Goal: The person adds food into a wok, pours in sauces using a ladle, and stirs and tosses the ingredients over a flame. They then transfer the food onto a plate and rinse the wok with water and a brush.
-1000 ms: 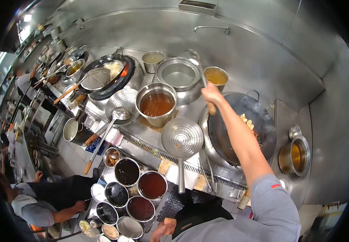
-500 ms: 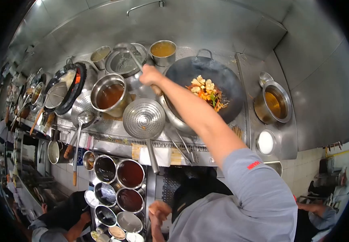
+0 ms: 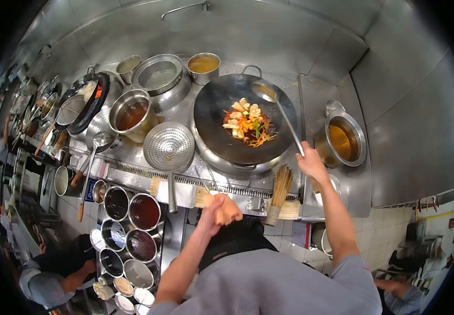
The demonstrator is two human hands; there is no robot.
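My right hand [image 3: 312, 166] is closed round the handle of a long metal ladle [image 3: 290, 126]. The ladle's bowl hangs over the far right of the black wok [image 3: 211, 128]. Pale chunks with orange and green vegetable strips [image 3: 248, 123] lie in the middle of the wok. In front of the stove's edge, my left hand [image 3: 220, 214] is closed; whether it grips anything I cannot make out. Close to that hand are a folded white cloth [image 3: 180, 194] and the handle of a perforated strainer [image 3: 169, 146].
Left of the wok stand a pot of brown liquid [image 3: 147, 125] and a pan of cloudy water [image 3: 159, 76]. A pot of amber oil [image 3: 361, 139] stands right. A bamboo brush [image 3: 279, 191] rests at the front edge. Several sauce pots [image 3: 144, 211] stand lower left. Other people work at both sides.
My right hand has swung from the left side, by the water pan, to the right of the wok, bringing the ladle over it. My left hand has risen toward the stove's front edge.
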